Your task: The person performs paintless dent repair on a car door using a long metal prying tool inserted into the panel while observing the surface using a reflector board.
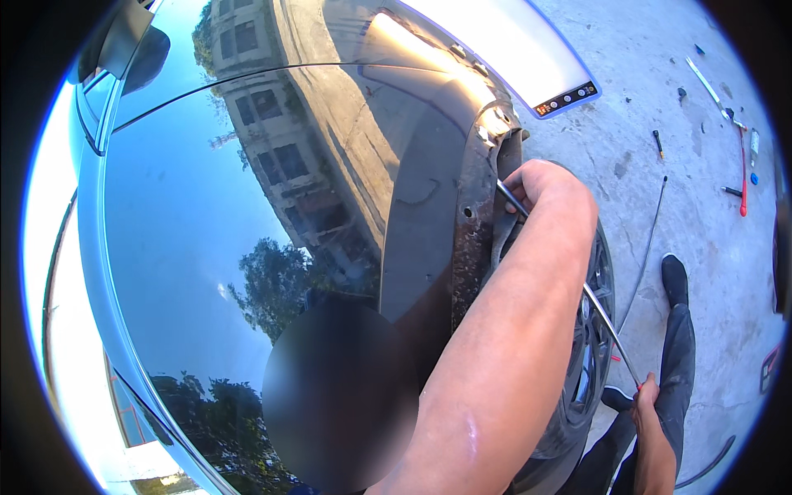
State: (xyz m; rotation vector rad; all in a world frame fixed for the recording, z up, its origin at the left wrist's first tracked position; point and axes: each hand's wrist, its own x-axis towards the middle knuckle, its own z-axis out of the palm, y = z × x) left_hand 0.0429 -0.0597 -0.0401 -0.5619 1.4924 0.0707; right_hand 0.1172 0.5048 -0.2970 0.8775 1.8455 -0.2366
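A large dark, glossy car body panel lies before me, mirroring sky, trees and a building. Its worn, rust-marked edge flange runs along the right side. My left hand reaches across to this edge, fingers curled around a straight metal rod. The rod's upper end meets the panel edge, and whatever lies behind it is hidden. My forearm covers the rod's middle. Lower right, my right hand grips the rod's other end, where a bit of red shows.
A glowing light board with buttons stands at the top. Below my forearm is a spoked wheel. On the concrete lie a thin dark rod, a red-handled tool, a small clear bottle and a black-and-yellow tool.
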